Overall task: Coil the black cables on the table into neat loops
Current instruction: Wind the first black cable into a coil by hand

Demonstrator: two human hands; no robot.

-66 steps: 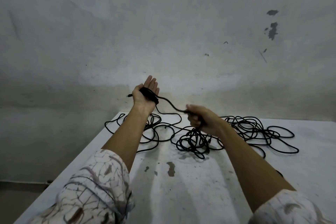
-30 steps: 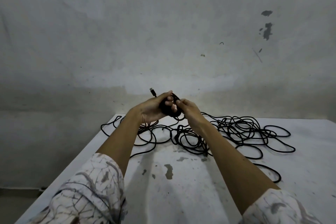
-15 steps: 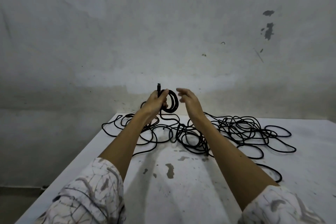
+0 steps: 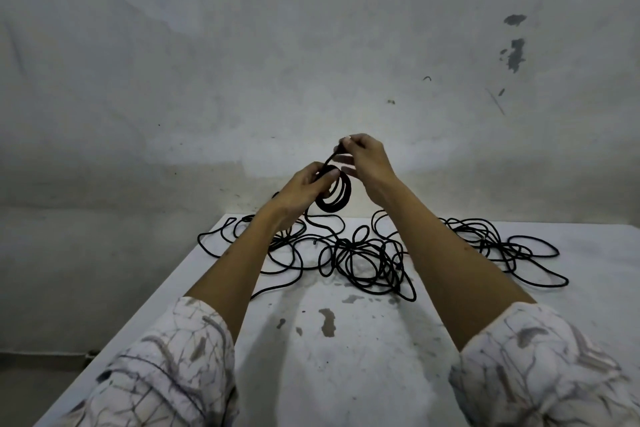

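Pinching the free cable end now between thumb and fingertips of the right hand, where half a second ago that hand hung open and apart from the coil. Gripping the small coil in the left hand, fingers curled round its near side, held upright above the far edge of the table, as before. Looks like a tie-off step: end lifted above the loops, probably for wrapping round or tucking through the bundle. Trailing from the coil's underside down into the black cables, a loose tangle spread across the far half of the table from left to right. Judging by that tangle, only a small share coiled so far, most of the work yet ahead.
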